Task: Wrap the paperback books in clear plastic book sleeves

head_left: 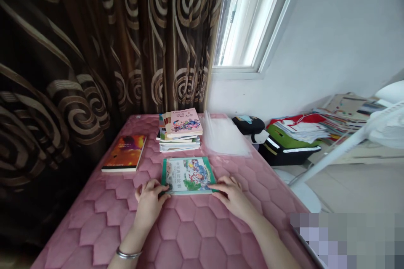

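Observation:
A green-bordered book (pixel 186 174) with an illustrated cover and Chinese characters lies flat on the pink quilted mattress (pixel 189 231). At its near left corner, my left hand (pixel 151 197) pinches the edge between thumb and fingers; a silver bangle circles that wrist. My right hand (pixel 229 193) holds the near right corner, one finger over the cover and the thumb along the front edge. Behind this book rises a stack of books, topped by a pink book (pixel 186 122). Off to the left lies an orange-and-purple book (pixel 124 153), apart from both hands.
Clear plastic sheets (pixel 224 136) lie right of the stack. A brown patterned curtain (pixel 142 42) hangs along the left and back. Beyond the mattress's right edge are a black-and-green bag (pixel 285 141), piled papers (pixel 347 111) and a white fan (pixel 334 151).

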Demonstrator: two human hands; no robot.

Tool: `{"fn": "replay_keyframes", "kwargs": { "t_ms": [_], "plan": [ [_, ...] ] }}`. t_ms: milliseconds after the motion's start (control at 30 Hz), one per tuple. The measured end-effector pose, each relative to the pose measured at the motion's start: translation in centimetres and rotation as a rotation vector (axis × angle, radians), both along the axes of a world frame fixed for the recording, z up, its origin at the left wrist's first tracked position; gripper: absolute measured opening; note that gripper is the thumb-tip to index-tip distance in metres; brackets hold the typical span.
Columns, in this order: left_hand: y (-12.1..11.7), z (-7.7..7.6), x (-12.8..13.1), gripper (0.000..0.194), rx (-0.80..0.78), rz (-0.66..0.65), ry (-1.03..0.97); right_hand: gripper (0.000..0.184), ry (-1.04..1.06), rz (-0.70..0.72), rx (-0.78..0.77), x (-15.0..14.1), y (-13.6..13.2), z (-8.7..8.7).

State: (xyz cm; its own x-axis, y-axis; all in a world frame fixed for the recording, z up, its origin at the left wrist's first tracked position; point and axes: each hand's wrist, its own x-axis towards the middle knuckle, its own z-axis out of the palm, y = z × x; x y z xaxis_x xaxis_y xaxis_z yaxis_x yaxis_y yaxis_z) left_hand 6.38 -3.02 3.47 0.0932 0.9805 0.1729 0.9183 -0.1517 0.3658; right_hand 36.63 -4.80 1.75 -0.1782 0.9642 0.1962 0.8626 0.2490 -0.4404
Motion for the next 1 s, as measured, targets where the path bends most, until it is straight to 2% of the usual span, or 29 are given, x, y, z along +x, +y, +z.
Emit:
{"fn": "replay_keyframes", "kwargs": {
  "t_ms": [133,267,467,567,667,800,900,1000],
  "plan": [
    [0.2,0.0,-0.5,0.029,-0.06,-0.036,-0.029,0.034,0.069,0.059,0.037,0.8,0.0,-1.4],
    [0.4,0.2,-1.1,0.034,-0.113,-0.067,-0.047,0.04,0.095,0.09,0.022,1.3,0.2,-2.0],
    [0.5,-0.2,-1.5,0.038,-0.126,-0.089,-0.053,0.042,0.11,0.1,-0.005,1.5,0.3,-1.8],
    [0.2,-0.4,-1.3,0.034,-0.062,-0.072,-0.041,0.035,0.084,0.073,0.013,1.2,0.0,-1.2],
    [-0.5,-0.2,-0.1,0.021,0.062,-0.049,-0.005,0.024,0.017,0.011,0.032,-0.1,-0.4,0.0],
    [-1.2,0.1,2.7,0.013,0.146,-0.06,0.046,0.02,-0.095,-0.04,0.07,-4.0,-0.8,1.3],
    [-1.3,0.2,4.8,0.012,0.143,-0.101,0.074,0.024,-0.137,-0.043,0.121,-7.0,-0.9,1.0],
    [-1.3,0.0,5.9,0.012,0.129,-0.119,0.08,0.022,-0.153,-0.062,0.137,-8.5,-0.7,0.2]
  ]
}}
